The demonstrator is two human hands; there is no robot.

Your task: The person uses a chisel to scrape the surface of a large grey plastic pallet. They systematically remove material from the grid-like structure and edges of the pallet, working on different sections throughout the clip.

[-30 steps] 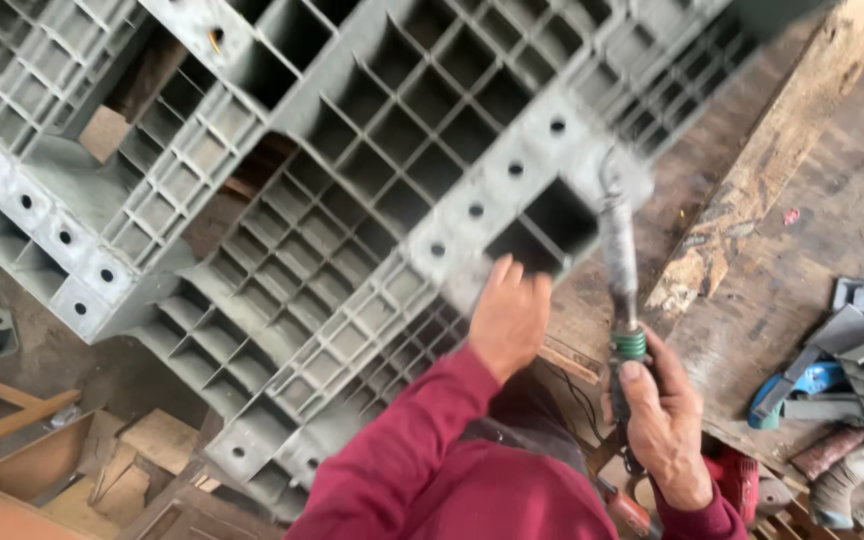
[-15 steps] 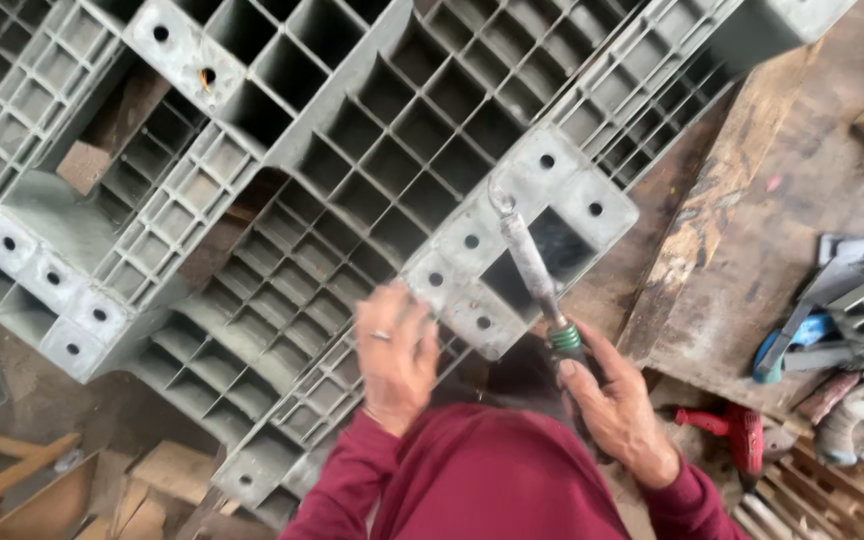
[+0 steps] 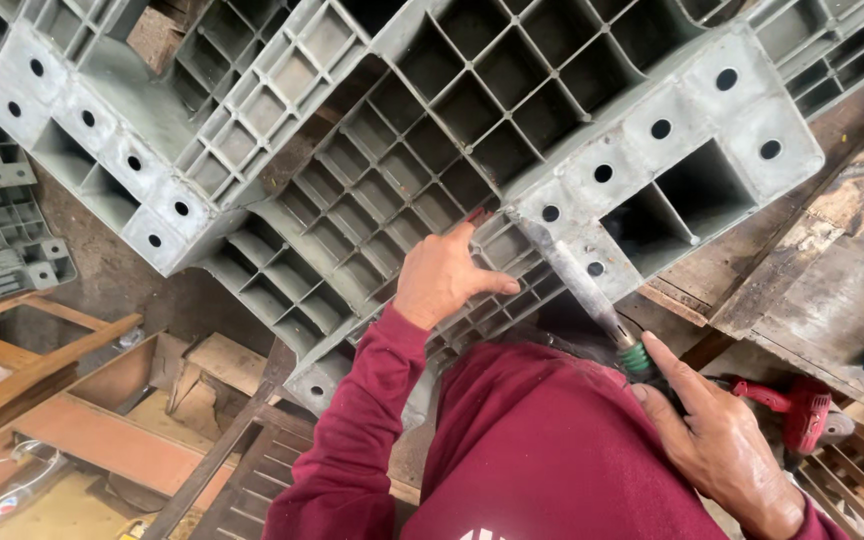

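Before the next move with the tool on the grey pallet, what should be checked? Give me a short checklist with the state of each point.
1. Right hand grips the tool: ok.
2. Tool tip meets the pallet rib: ok.
3. Left hand steadies the pallet: ok.
4. Left fingers away from the tip: not ok, thumb close beside it.
5. Pallet firmly supported: cannot tell.
6. Red drill out of the way: ok, behind the right hand.

No package, label, sign or screen shows anywhere in this view. The only print in sight is a scrap of white marking on the dark red shirt (image 3: 552,450) at the bottom edge, cut off by the frame and too small to make out its shape.
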